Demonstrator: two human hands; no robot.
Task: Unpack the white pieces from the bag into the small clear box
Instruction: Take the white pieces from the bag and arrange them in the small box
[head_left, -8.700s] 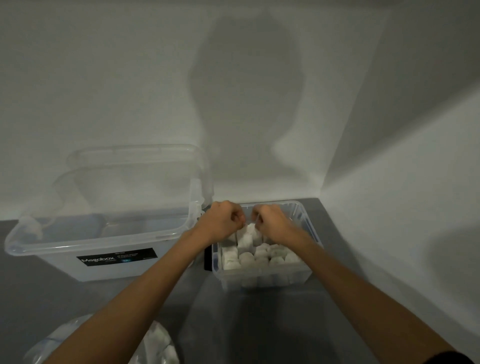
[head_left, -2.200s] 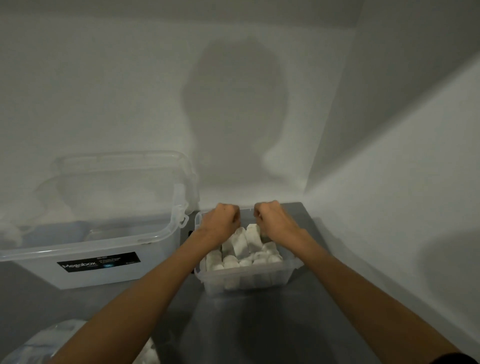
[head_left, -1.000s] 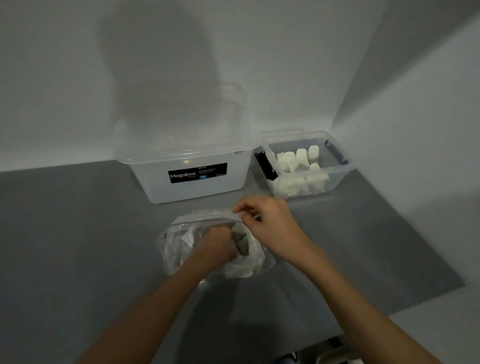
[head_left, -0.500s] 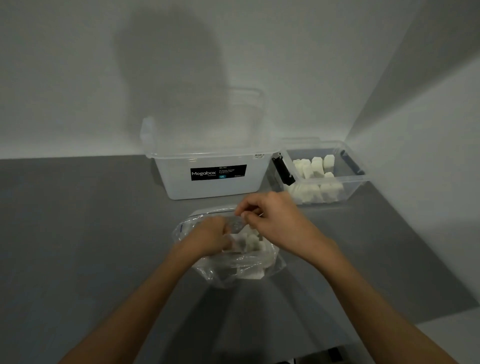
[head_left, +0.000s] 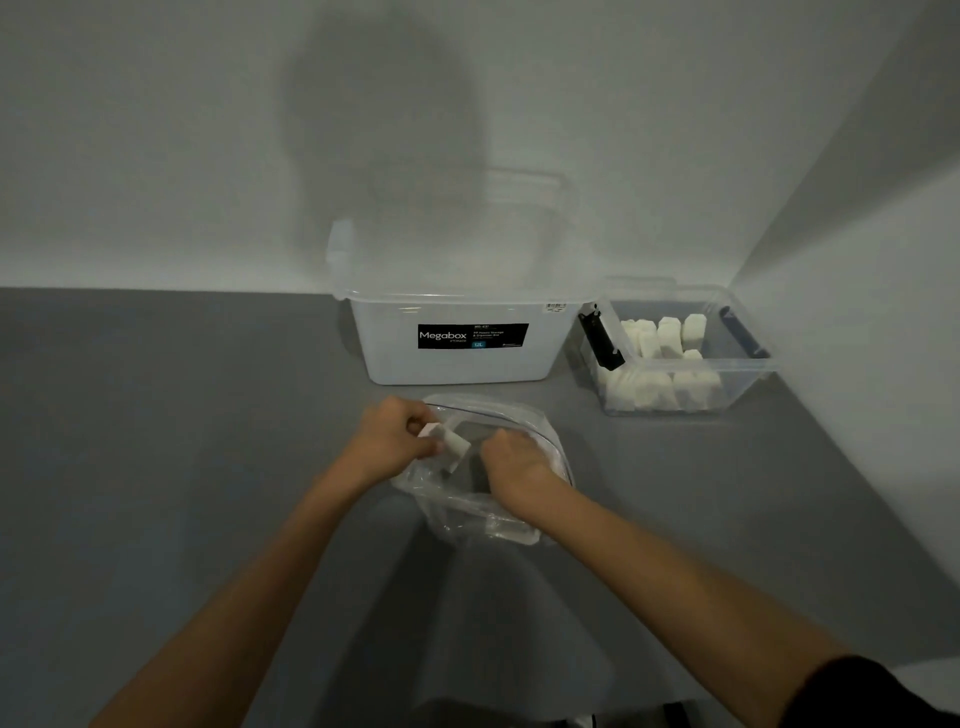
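Head view: I see the left hand (head_left: 389, 441) pinching a white piece (head_left: 453, 448) over the open bag (head_left: 467, 512). The right hand (head_left: 511, 465) is down in the bag, and I cannot tell its grip. Other white pieces (head_left: 665, 338) sit in the small clear box (head_left: 743, 389), beside a tub (head_left: 395, 358) whose label (head_left: 472, 336) reads "Megabox".

My right hand (head_left: 514, 467) dips into the bag (head_left: 467, 519). Its fingertips are hidden, so I cannot tell if it holds anything. My left hand (head_left: 387, 441) covers one end of the white piece (head_left: 456, 448) it grips. The picture's edge cuts off my left arm (head_left: 234, 597) at 7 o'clock and my right arm (head_left: 675, 587) at 5 o'clock. At 12 o'clock, the small print on the big box's label (head_left: 472, 336) is too tiny to read. At 2 o'clock, the lower pieces (head_left: 660, 389) in the small clear box (head_left: 750, 371) look blurry behind its wall.
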